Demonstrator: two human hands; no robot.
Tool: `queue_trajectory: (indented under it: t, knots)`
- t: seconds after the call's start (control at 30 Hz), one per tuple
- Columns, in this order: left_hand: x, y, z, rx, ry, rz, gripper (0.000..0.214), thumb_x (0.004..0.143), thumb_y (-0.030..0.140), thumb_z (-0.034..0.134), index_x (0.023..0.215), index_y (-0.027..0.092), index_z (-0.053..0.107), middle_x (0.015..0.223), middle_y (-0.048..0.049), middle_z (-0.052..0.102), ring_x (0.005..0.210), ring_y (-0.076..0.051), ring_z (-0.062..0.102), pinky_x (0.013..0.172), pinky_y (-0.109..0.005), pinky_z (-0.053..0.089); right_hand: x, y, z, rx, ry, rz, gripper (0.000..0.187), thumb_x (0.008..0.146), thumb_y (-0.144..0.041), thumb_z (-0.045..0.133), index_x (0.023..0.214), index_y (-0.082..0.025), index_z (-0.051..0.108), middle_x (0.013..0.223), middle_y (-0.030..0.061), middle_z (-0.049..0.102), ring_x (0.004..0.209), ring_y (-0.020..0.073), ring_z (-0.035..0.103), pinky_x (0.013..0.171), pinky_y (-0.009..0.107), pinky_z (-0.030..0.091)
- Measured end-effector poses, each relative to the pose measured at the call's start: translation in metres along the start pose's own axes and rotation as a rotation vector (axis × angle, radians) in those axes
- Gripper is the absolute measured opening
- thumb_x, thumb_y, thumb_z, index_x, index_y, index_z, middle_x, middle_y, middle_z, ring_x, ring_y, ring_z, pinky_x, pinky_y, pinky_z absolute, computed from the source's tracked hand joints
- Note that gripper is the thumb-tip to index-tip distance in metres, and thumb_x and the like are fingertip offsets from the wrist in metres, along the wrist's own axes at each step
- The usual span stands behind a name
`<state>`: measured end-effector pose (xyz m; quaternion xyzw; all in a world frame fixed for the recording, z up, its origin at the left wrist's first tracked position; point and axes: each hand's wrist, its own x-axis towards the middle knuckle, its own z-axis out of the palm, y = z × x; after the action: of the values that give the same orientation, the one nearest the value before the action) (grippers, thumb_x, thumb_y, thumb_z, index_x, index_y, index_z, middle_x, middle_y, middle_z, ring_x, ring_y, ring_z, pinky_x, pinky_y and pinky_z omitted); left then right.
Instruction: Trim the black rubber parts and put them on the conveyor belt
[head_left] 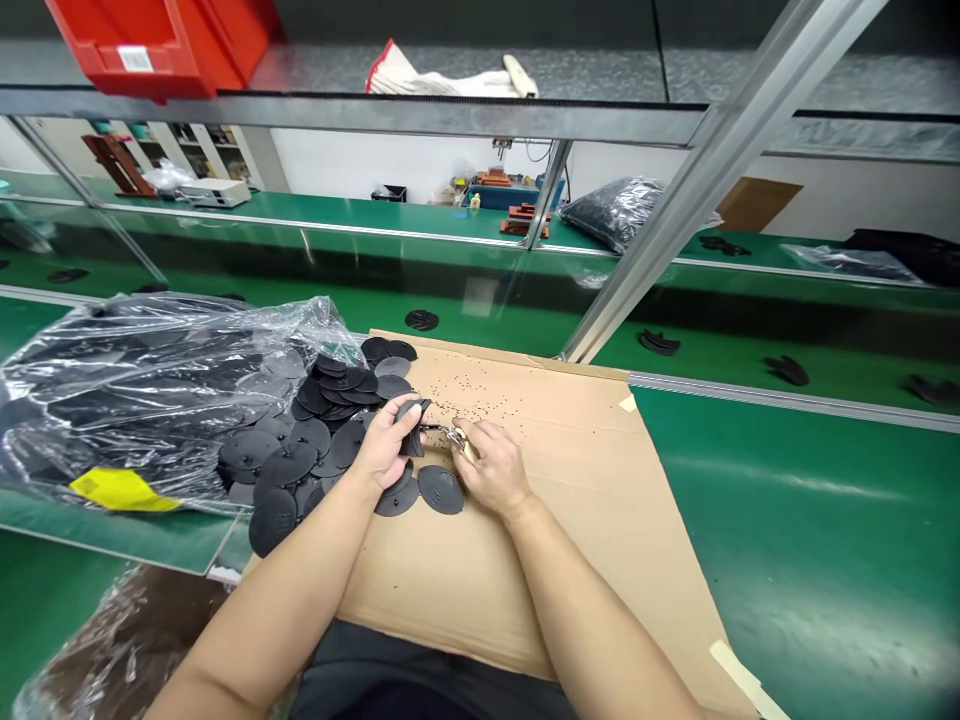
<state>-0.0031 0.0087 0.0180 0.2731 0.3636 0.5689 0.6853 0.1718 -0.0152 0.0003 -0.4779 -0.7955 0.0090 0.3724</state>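
Observation:
My left hand [384, 450] is closed around a black plastic disc [414, 440], tilted on its edge; more than one may be in the grip. In my right hand [491, 462] is a pair of nippers [457, 437] with pale handles. Their metal jaws point left and reach the disc's edge; whether they touch it is hard to tell. Just below the hands, a loose black disc [441, 490] lies flat on the cardboard sheet [600, 500]. A heap of black discs [289, 462] spreads left of my left hand, several with small stubs at their centres.
A clear plastic bag [150, 390] of discs lies left, with a yellow label [124, 490] on it. Tiny black scraps [469, 395] dot the cardboard. A slanted metal post [720, 170] rises behind. Black parts [660, 342] sit on the green belt beyond. Overhead are a red bin [165, 50] and white gloves [442, 80].

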Motion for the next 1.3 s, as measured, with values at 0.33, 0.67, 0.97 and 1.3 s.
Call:
queue_trajectory:
  t: [0.33, 0.67, 0.97, 1.3]
  knots:
    - [0.0005, -0.0005, -0.0004, 0.020, 0.002, -0.001, 0.051, 0.060, 0.030, 0.083, 0.102, 0.017, 0.056, 0.069, 0.0010, 0.059, 0.053, -0.007, 0.052, 0.046, -0.017, 0.042, -0.0013, 0.0009, 0.0007, 0.003, -0.010, -0.003, 0.030, 0.082, -0.019, 0.054, 0.111, -0.019, 0.063, 0.082, 0.0052, 0.065, 0.078, 0.0184, 0.059, 0.078, 0.029, 0.047]
    - [-0.0003, -0.0024, -0.0014, 0.014, -0.004, -0.013, 0.050, 0.063, 0.031, 0.081, 0.104, 0.018, 0.055, 0.070, 0.0014, 0.059, 0.052, -0.006, 0.051, 0.046, -0.017, 0.043, -0.0011, -0.0012, -0.0013, 0.071, -0.047, 0.037, 0.029, 0.082, -0.019, 0.055, 0.110, -0.021, 0.063, 0.081, 0.0045, 0.065, 0.076, 0.0176, 0.059, 0.074, 0.027, 0.048]
    - [-0.0018, -0.0025, -0.0008, -0.006, -0.027, -0.013, 0.049, 0.065, 0.030, 0.080, 0.105, 0.019, 0.054, 0.069, 0.0012, 0.059, 0.051, -0.006, 0.050, 0.046, -0.016, 0.040, -0.0010, -0.0008, -0.0019, 0.130, -0.054, 0.026, 0.028, 0.082, -0.019, 0.053, 0.109, -0.021, 0.063, 0.079, 0.0039, 0.064, 0.076, 0.0175, 0.059, 0.073, 0.027, 0.049]
    - [-0.0018, -0.0026, -0.0016, 0.027, -0.014, 0.029, 0.049, 0.064, 0.032, 0.081, 0.104, 0.019, 0.055, 0.069, 0.0018, 0.058, 0.052, -0.006, 0.051, 0.046, -0.017, 0.041, -0.0013, 0.0010, -0.0026, 0.012, -0.053, 0.012, 0.029, 0.080, -0.015, 0.051, 0.105, -0.021, 0.065, 0.074, 0.0030, 0.063, 0.073, 0.0169, 0.058, 0.072, 0.026, 0.047]
